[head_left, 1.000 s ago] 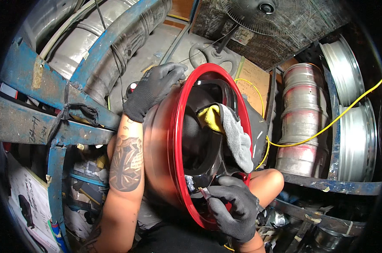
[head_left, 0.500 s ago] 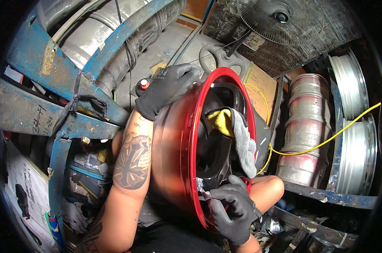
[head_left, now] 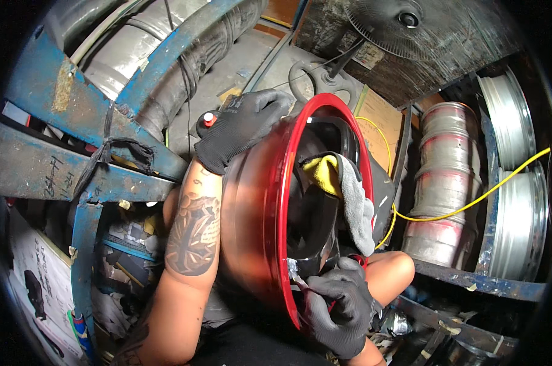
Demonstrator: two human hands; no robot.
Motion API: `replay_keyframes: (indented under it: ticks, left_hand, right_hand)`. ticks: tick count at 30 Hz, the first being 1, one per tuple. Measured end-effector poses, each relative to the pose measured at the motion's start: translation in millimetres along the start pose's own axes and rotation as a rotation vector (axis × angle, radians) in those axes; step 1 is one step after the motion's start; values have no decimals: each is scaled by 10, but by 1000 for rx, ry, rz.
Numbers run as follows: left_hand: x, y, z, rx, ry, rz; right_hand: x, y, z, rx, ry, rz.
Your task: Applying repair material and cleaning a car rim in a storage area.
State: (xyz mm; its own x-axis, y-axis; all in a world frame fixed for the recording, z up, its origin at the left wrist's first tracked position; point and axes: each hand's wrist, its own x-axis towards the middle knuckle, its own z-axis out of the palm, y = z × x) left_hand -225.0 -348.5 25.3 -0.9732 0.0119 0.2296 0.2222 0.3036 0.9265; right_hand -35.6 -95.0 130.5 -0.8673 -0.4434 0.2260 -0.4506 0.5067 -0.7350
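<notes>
A wheel rim [head_left: 283, 207] with a glossy red lip and black spokes stands tilted in front of me. My left hand [head_left: 245, 125], in a black glove, is curled against the far side of its barrel. Beside that glove sticks out a small dark cylinder with a red and white end [head_left: 209, 119]; whether the hand holds it is hidden. Low on the rim's face, my gloved right hand [head_left: 340, 302] pinches a thin pale blade-like tool [head_left: 299, 281], its tip against a whitish patch [head_left: 292, 267] on the inner lip. A yellow and grey cloth [head_left: 353, 210] hangs over the spokes.
Blue metal framing [head_left: 56, 110] stands close on my left. Stacked bare rims [head_left: 443, 183] and silver rims [head_left: 516, 213] fill a rack at right. A yellow hose [head_left: 471, 206] crosses there. A standing fan [head_left: 404, 24] is at the back, with cardboard [head_left: 379, 125] below.
My right hand has shifted slightly right and down, the blade-like tool still at the whitish patch. My left hand keeps its place on the rim. The view has moved a little.
</notes>
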Motion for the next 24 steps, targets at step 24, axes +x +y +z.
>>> replay_keyframes:
  ticks: [24]
  left_hand:
    - [2, 47, -46, -3, 19, 6]
  right_hand:
    - [56, 13, 101, -7, 70, -62]
